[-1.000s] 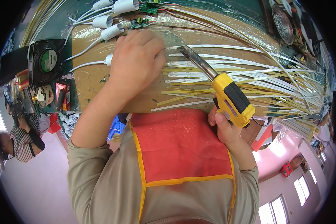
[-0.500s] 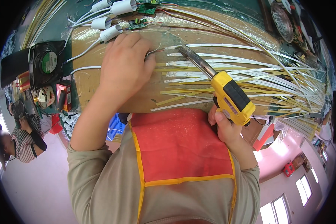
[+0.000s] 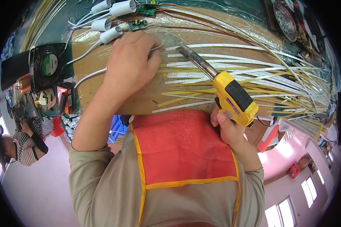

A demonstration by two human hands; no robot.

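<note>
Near the upper middle of the frame we see the metal tip of a yellow-handled soldering iron (image 3: 223,90) lying over the left ends of the white LED strips (image 3: 231,64), which fan out across a brown cardboard-covered board (image 3: 140,98) toward the right rim. The right hand (image 3: 229,126), just below centre right, is clamped around the iron's yellow and black grip, its shaft slanting up and to the left. The left hand (image 3: 130,66) sits in the upper centre-left, knuckles toward us, fingers curled down onto the board just beside the strip ends; a thin white wire (image 3: 157,47) loops out from under its fingertips, but we cannot tell whether the fingers pinch it or only press on it. The two hands are apart, with the strip ends and the iron's tip between them.

Further out, yellow strips (image 3: 185,99) lie mixed among the white ones in the middle of the board. At the top left, white lamp sockets (image 3: 111,17) with white leads rest by small green circuit boards (image 3: 138,24). A black cooling fan (image 3: 47,66) stands at the left edge of the board. A red and yellow vest panel (image 3: 182,147) fills the lower centre, and another person (image 3: 17,145) sits at the far left edge.
</note>
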